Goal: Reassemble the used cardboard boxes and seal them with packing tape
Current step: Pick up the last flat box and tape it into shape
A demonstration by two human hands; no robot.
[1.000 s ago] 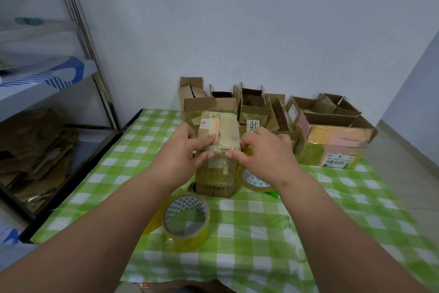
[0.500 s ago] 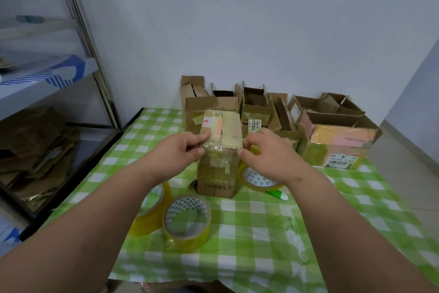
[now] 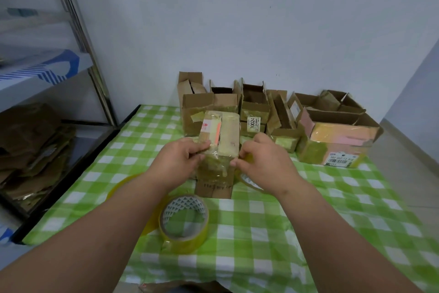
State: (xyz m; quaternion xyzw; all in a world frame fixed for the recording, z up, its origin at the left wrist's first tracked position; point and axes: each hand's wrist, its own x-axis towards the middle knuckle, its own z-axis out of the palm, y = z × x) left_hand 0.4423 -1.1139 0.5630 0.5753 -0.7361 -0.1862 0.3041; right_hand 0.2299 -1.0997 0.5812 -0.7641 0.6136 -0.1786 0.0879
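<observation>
On the green checked surface, a small cardboard box stands upright between the two hands, its top flaps folded shut and covered with glossy tape. The left hand grips the box's left upper edge, thumb lying over the top and fingers curled against the side. The right hand pinches at the box's right upper corner with thumb and fingertips, apparently pressing tape down there; whether a loose tape end sits between those fingers is too blurred to tell. A roll of tape lies partly hidden just behind and under the right hand, touching or nearly touching the box. A second roll of tape rests flat nearer the person, and a third roll shows in part behind the left forearm.

Judging by the closed, taped top, this box looks nearly sealed. The risks from here are modest. If the right hand presses unevenly, the tape could wrinkle or lift at the corner and leave the flap free to spring open. The box is tall and narrow, so a sideways push from either hand could tip it toward the open boxes crowded along the wall behind it. If the tape is not yet cut from its roll, pulling the box away could drag the roll along or peel the strip back.

A metal shelf with flattened cardboard stands at the left.
</observation>
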